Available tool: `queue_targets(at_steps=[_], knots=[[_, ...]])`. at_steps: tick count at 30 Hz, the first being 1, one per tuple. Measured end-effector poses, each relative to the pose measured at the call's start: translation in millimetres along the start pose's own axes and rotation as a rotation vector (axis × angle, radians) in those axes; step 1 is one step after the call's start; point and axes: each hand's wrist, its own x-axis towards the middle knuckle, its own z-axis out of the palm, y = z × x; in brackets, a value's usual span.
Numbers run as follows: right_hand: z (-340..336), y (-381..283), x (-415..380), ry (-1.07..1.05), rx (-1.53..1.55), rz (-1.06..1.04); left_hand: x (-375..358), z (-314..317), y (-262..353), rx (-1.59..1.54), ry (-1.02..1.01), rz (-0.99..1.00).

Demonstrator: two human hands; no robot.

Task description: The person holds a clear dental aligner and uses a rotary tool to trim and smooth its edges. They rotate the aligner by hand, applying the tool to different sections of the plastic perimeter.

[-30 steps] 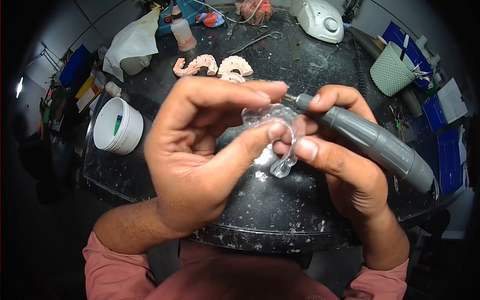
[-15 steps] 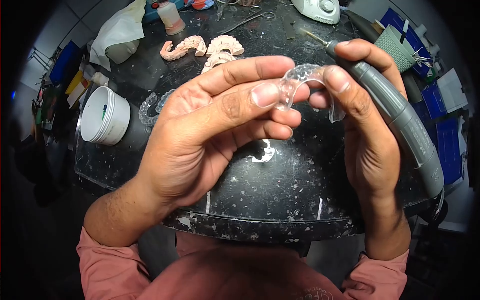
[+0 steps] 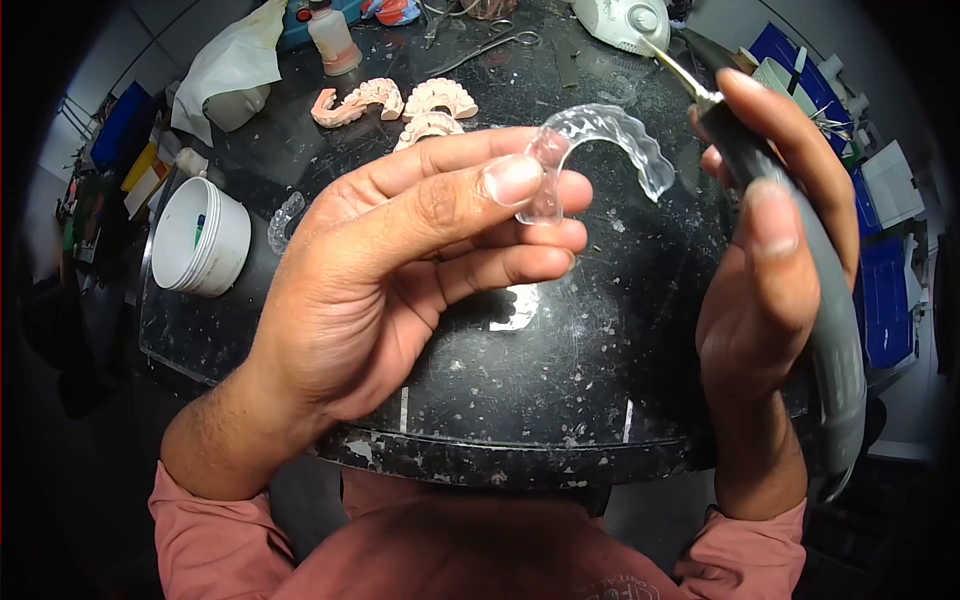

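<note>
A clear dental aligner, arch-shaped with tooth forms, is pinched at one end by my left hand between thumb and fingers. Its other end points free to the right. My right hand grips a grey rotary handpiece, its thin bur pointing up and left, apart from the aligner. Another clear aligner lies on the table, partly hidden behind my left hand. Beyond my left fingers sit pinkish dental models, including a longer curved one.
On the left stands a white tub with something green inside. At the back are a bottle of pinkish liquid, scissors-like forceps and a white control unit with a knob. Blue bins line the right side of the black table.
My right hand has let go of the aligner and moved right and down, with the handpiece turned more upright. My left hand still holds the aligner, shifted slightly left.
</note>
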Motion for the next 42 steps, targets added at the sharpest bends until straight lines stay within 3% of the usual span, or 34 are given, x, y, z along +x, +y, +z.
queue_targets(at_steps=[1, 3, 4, 9, 12, 19, 23, 30, 34, 42], knots=[[-0.8, 1.1, -2.7, 0.031, -0.038, -0.069, 0.0, -0.4, 0.3, -0.017, 0.013, 0.021], [-2.9, -0.2, -3.8, -0.198, -0.047, -0.244, 0.5, -1.7, -1.0, -0.028, 0.012, 0.034], [12.3, -10.1, -5.5, -0.121, 0.002, -0.232, 0.9, -2.3, -1.7, -0.037, 0.010, 0.041], [13.8, -2.3, -0.2, -0.319, -0.052, -0.387, 2.0, -6.3, -2.5, -0.082, -0.018, 0.060], [12.5, -4.8, -0.3, -0.310, -0.166, -0.387, 1.3, -5.8, -1.8, -0.079, -0.011, 0.054], [17.3, 5.1, -1.6, -0.234, 0.052, -0.402, 1.4, -5.1, -2.8, -0.045, -0.022, 0.068], [15.2, 1.9, -1.8, -0.304, 0.021, -0.407, 0.0, -4.0, -1.4, -0.071, -0.022, 0.061], [18.7, -1.6, -2.7, -0.187, -0.080, -0.350, -0.6, -3.5, -0.5, -0.042, -0.035, 0.066], [15.5, -2.4, -2.0, -0.282, -0.014, -0.362, 1.0, -4.5, -1.0, -0.038, -0.037, 0.076], [16.7, -4.9, -3.2, -0.215, -0.100, -0.330, 0.1, -3.2, -2.3, -0.043, -0.032, 0.084]])
